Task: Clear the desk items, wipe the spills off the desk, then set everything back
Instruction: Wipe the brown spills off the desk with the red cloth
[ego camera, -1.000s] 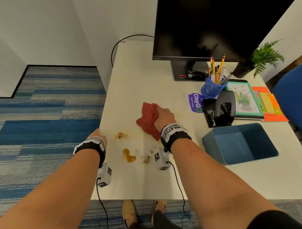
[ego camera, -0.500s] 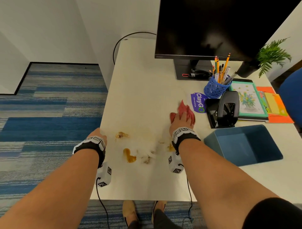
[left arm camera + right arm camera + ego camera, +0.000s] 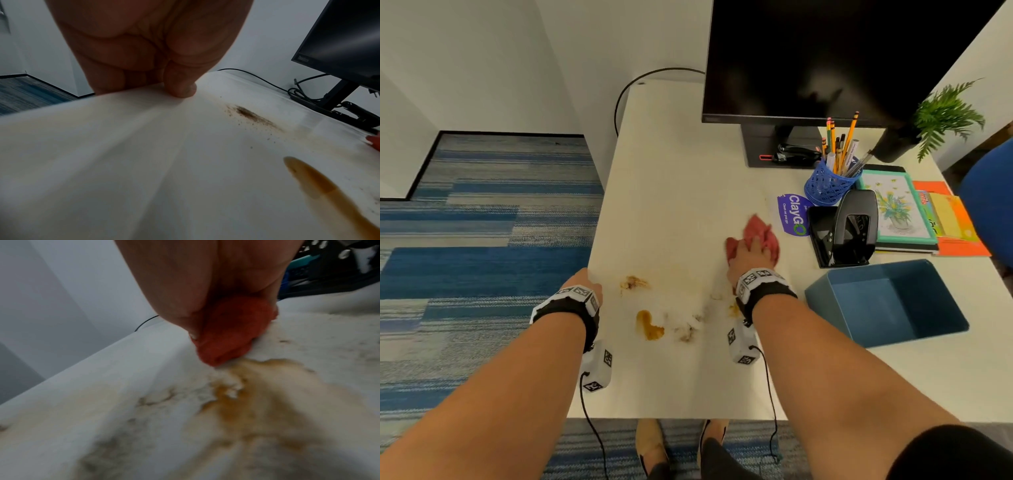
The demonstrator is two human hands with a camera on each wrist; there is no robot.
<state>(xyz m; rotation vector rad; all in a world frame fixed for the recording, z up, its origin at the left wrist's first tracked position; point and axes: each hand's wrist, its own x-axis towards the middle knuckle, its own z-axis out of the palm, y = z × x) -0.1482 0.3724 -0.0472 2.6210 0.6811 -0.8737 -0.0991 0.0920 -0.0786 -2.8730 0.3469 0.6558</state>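
Observation:
On the white desk (image 3: 671,171) my right hand (image 3: 751,255) presses down on a bunched red cloth (image 3: 763,236), with fingers curled into it, just left of the purple sticker (image 3: 792,214). The right wrist view shows the cloth (image 3: 232,337) wadded under my palm at the far edge of a smeared brown spill (image 3: 246,386). A brown puddle (image 3: 649,329), a crumb patch (image 3: 633,282) and faint smears (image 3: 688,332) lie between my hands. My left hand (image 3: 585,281) holds the desk's left edge, thumb (image 3: 180,87) on top, other fingers over the side.
A black monitor (image 3: 825,61) stands at the back. To the right sit a blue pen cup (image 3: 828,185), a black hole punch (image 3: 849,226), stacked books (image 3: 900,212), a potted plant (image 3: 941,116) and an empty blue bin (image 3: 887,301). A blue chair (image 3: 993,198) is at far right.
My right hand has swept the red cloth from the desk's middle to the right, toward the sticker, smearing the spill. The left hand has stayed on the edge.

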